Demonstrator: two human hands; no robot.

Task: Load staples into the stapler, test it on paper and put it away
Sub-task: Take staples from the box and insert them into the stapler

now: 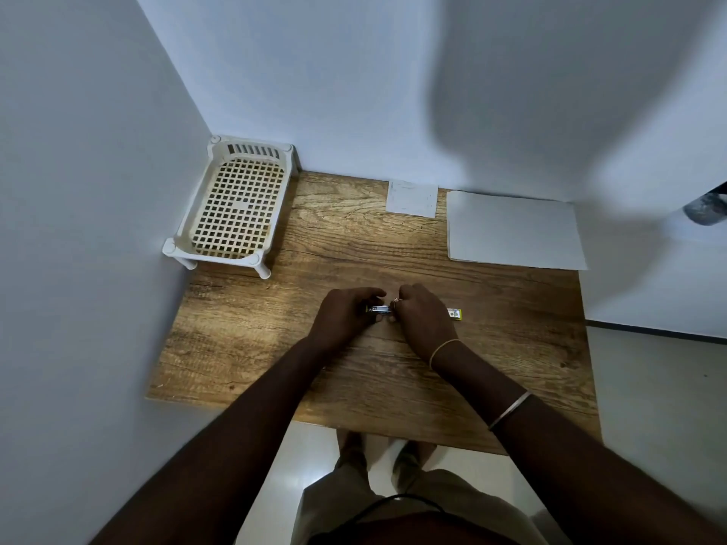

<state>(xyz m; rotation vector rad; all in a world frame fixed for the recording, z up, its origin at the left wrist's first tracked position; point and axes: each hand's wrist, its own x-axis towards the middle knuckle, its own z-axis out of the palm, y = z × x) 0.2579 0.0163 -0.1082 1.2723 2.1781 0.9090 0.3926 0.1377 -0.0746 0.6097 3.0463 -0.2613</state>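
Note:
A small metal stapler (378, 309) lies on the wooden table (275, 348) between my two hands. My left hand (341, 316) grips its left end. My right hand (423, 318) pinches the stapler's right end with closed fingers; what sits between those fingertips is hidden. A small yellow staple box (455, 313) peeks out just right of my right hand. Two white sheets of paper lie at the far edge: a small square one (412, 198) and a larger one (511, 230).
A cream slatted plastic basket (236, 206) on short legs stands in the far left corner against the walls. The table's near edge is in front of my legs. White walls close the left and far sides.

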